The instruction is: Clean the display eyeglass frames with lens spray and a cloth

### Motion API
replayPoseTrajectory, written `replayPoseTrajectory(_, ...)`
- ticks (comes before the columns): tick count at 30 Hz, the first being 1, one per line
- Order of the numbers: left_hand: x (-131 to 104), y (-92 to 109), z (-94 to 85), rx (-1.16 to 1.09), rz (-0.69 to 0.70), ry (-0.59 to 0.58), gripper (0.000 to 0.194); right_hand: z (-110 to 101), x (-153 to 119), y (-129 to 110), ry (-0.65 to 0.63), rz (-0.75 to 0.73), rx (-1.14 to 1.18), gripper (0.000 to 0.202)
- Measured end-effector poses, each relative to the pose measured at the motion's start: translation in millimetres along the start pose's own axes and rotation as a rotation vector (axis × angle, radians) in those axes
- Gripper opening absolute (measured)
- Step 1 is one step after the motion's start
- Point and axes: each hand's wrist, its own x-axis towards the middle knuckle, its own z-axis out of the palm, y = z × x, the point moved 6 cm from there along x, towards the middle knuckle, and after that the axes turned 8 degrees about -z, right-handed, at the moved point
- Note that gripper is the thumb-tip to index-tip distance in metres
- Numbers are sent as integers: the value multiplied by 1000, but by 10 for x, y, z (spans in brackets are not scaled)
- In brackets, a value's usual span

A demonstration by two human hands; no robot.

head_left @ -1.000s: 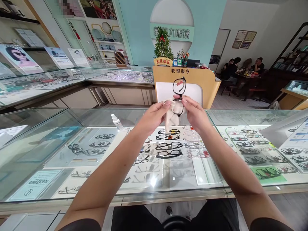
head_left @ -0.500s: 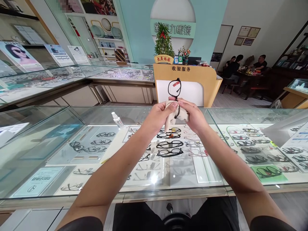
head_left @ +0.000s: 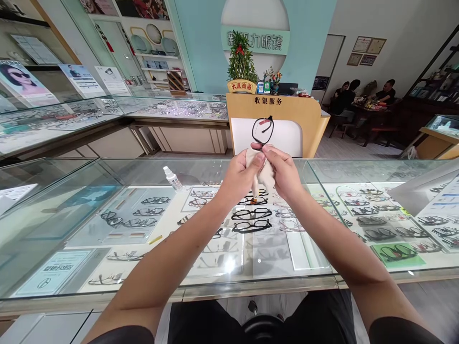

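Note:
A pair of black-framed glasses (head_left: 263,130) is held up in front of me, one lens rim upright above my fingers. The other half is covered by my hands and a cream-white cloth (head_left: 266,177). My left hand (head_left: 244,169) is closed on the cloth, its thumb pressing it against the glasses. From the other side my right hand (head_left: 283,168) pinches the glasses near the bridge, with cloth under its fingers. Both hands meet above the glass display counter (head_left: 201,167). Below them, several black glasses (head_left: 252,225) lie inside the case.
A white spray bottle (head_left: 172,178) stands on the counter to the left of my hands. Beyond the counter is a wooden cashier desk (head_left: 311,119) with a plant (head_left: 241,59). Several people (head_left: 346,98) sit around a table at the far right. A green card (head_left: 398,255) lies in the case.
The glasses have turned slightly between my hands, and the upper rim now leans right. My right fingers have closed in toward the left thumb, and the cloth hangs differently. The view has shifted slightly.

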Motion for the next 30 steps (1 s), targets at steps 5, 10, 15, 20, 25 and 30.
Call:
replayPoseTrajectory(5,64,-29,-120,47,1,21,64,-14,15,-39,48,-5,-1,27)
replayPoseTrajectory(10,109,-12,-122,38,-136,-214,57,-97,41,1,128,81,26,32)
replayPoseTrajectory(15,95,18,-109,88,-49,-63,54,-111,34,94,143,89,-1,34)
replayPoseTrajectory(20,92,-19,-116,80,-17,55,61,-68,25,62,96,61,-80,26)
replayPoseTrajectory(25,177,-98,-220,-11,-95,19,62,-165,69,10,147,72,-53,30)
replayPoseTrajectory(30,287,-71,-518,-49,-149,154,57,-425,194,-275,146,-128,-274,25)
